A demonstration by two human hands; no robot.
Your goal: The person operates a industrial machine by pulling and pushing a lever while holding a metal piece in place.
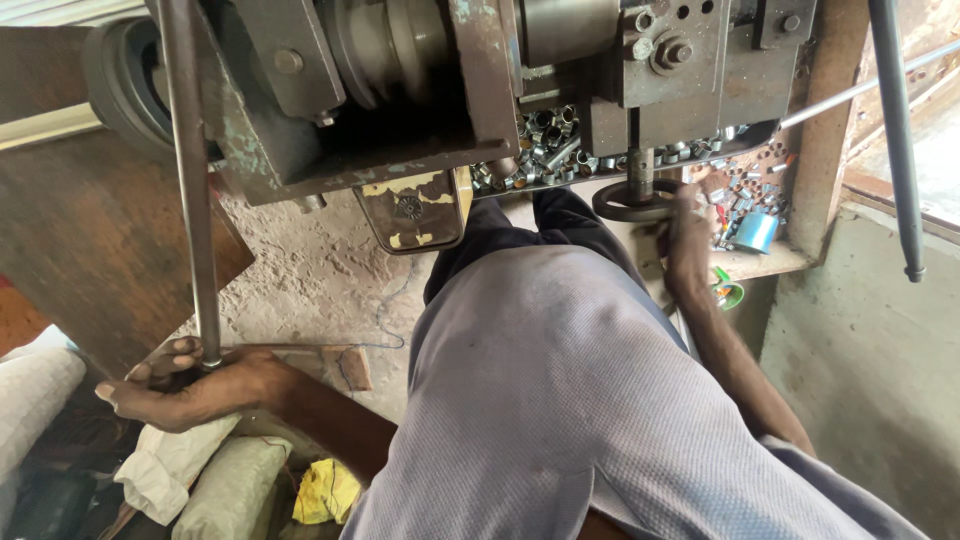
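Observation:
My left hand (185, 385) rests at the lower end of a long upright steel rod (190, 180), fingers curled about its base at the left. My right hand (688, 240) reaches forward and grips a small dark handwheel (625, 205) under the front of a heavy grey machine (420, 90). Behind the wheel a ledge of the machine holds several small shiny metal rings (545, 135). My knee in grey cloth (560, 380) fills the middle of the view.
A light blue cylinder (757, 232) and more small metal parts lie on a wooden shelf at the right. A second dark rod (897, 130) hangs at the far right. White and yellow bags (240, 475) lie on the floor at the lower left.

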